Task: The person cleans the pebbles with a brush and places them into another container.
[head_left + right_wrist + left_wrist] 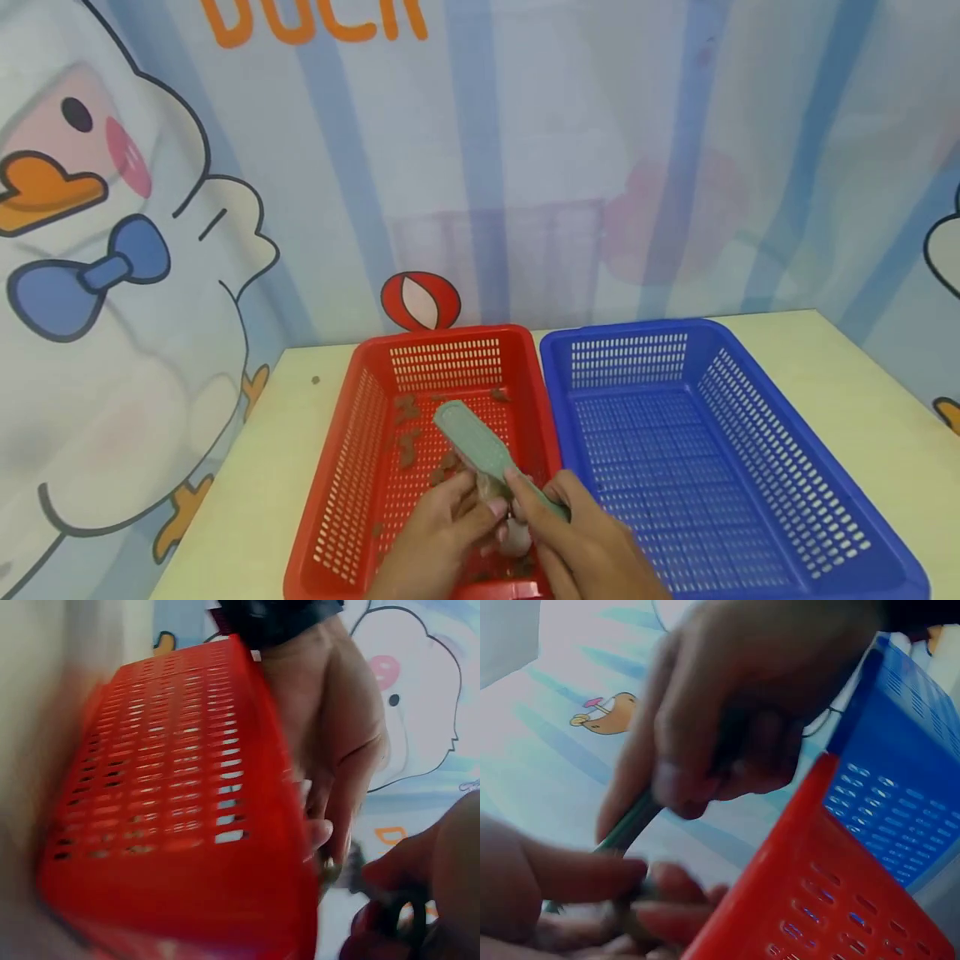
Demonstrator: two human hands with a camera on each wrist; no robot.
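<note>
Over the near part of the red basket point(322, 467), both hands work close together. My right hand point(588, 533) grips the handle of a green brush-like tool point(476, 442), its forefinger laid along the handle. The tool's long flat head slants up and to the left, its underside hidden. My left hand point(442, 529) pinches a small pale, brownish thing point(491, 490) beneath the tool; its kind cannot be told behind the fingers. A whitish rounded piece point(515, 537) shows between the hands. In the left wrist view the tool's handle point(634, 821) runs down to the left hand's fingers.
Several brown lumps point(407, 447) lie on the red basket's floor. A blue basket point(660, 467) stands against its right side. Both are on a pale table point(247, 492), with a small brown crumb point(315, 380) at left. A cartoon-printed cloth point(525, 125) hangs behind.
</note>
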